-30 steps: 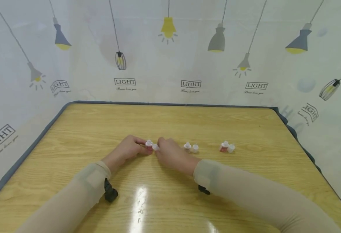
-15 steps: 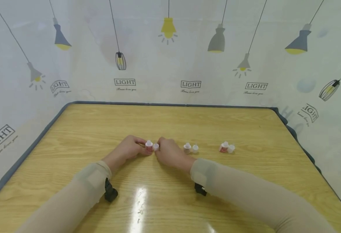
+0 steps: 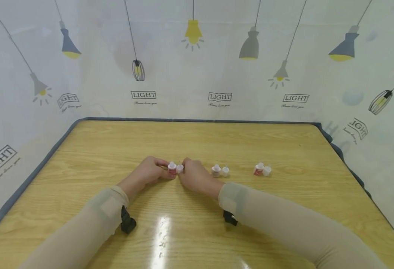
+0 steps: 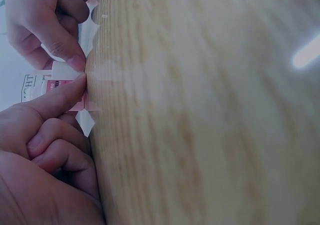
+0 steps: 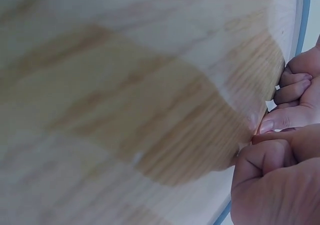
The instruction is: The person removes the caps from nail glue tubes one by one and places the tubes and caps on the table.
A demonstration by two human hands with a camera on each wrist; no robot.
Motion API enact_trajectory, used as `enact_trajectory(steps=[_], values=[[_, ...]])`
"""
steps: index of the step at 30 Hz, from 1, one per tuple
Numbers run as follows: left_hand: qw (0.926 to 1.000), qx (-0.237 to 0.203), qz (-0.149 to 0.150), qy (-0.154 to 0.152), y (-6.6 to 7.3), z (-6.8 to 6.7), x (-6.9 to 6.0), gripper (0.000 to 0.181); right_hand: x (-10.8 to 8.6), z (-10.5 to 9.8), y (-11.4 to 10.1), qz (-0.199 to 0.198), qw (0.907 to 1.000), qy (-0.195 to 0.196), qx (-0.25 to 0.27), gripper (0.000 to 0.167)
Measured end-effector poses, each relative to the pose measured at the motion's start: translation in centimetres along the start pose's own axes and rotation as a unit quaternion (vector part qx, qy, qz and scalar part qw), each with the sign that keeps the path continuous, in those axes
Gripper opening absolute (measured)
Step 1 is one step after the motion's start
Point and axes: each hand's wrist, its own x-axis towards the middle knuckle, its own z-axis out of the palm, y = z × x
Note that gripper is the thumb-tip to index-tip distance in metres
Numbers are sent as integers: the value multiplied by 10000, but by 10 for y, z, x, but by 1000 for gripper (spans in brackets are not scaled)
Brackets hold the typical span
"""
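In the head view, my left hand [image 3: 149, 170] pinches a small white bottle with a red label [image 3: 172, 169] between thumb and fingers; the bottle stands upright on the table. Right beside it, the thumb and fingertips of my right hand [image 3: 197, 176] hold a small white cap [image 3: 180, 169], its thin tip pointing up. The left wrist view shows the left thumb across the red label [image 4: 56, 84] and the right thumb against the white cap [image 4: 65, 69]. In the right wrist view both hands meet at the right edge, and the fingers hide most of the bottle and cap.
To the right on the wooden table [image 3: 197, 142] stand another small bottle [image 3: 216, 171] with a cap [image 3: 225, 171] beside it. Farther right are a red-labelled bottle [image 3: 258, 169] and its neighbouring cap [image 3: 267, 171]. A patterned curtain [image 3: 183, 74] surrounds the table.
The cap in my right hand has gone from tilted to upright beside the bottle. My right wrist has shifted slightly left; my left hand and its bottle have hardly moved.
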Motion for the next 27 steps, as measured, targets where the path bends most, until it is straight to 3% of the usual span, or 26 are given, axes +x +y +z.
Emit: enact_trajectory(steps=[19,27], values=[[9998,166,-106,14,3,0,-1,47,-2,1,4,114,9999,6,128,33],[9999,149,-38,0,0,-1,-1,50,-4,0,6,127,9990,11,421,44]])
